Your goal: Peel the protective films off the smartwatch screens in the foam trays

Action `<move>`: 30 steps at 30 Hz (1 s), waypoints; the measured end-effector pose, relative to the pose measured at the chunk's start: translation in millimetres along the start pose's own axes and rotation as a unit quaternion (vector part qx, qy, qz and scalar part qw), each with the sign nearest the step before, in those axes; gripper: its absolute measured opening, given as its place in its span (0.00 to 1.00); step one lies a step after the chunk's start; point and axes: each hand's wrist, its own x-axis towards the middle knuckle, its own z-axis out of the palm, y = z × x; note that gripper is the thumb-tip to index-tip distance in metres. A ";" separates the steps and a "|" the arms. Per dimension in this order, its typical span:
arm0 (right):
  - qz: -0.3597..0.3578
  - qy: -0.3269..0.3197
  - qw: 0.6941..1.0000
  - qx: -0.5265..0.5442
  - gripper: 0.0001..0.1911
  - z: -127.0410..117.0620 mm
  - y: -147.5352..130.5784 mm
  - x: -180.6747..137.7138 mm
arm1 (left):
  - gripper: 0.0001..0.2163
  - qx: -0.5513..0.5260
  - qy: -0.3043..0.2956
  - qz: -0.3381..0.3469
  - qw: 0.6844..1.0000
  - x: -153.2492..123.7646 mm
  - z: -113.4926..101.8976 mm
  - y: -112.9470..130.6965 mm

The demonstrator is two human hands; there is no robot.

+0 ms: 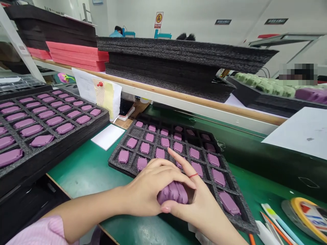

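Note:
My left hand [150, 187] and my right hand [199, 200] meet over the near edge of a black foam tray [245, 221] on the green table. Together they clasp a small stack of purple plastic parts [173, 192], fingers wrapped round it. A red thread ring sits on one finger of my right hand, whose index finger stretches toward the tray. The tray's cells hold several purple parts [145, 147], one per cell; a few far cells look dark and hard to read.
A taller stack of foam trays [51, 149] filled with purple parts stands at left. White pad [108, 136] lies between. A shelf rail [178, 98] carries black and red foam sheets [76, 54]. Pens [278, 224] and a tape roll [306, 214] lie at right.

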 end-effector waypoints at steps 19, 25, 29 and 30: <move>-0.255 0.061 0.947 -0.187 0.51 -13.0 4.8 -3.6 | 0.32 -0.428 -0.011 -0.386 0.817 5.3 1.9 16.1; -0.232 0.040 0.952 -0.196 0.55 -18.0 7.2 -4.8 | 0.32 -0.421 -0.014 -0.411 0.809 6.1 1.6 16.2; -0.242 0.034 0.946 -0.212 0.55 -19.0 7.7 -3.6 | 0.27 -0.431 -0.035 -0.386 0.815 7.0 3.6 14.6; -0.244 0.031 0.943 -0.223 0.54 -18.3 8.3 -3.7 | 0.27 -0.431 -0.032 -0.372 0.822 7.3 4.6 13.8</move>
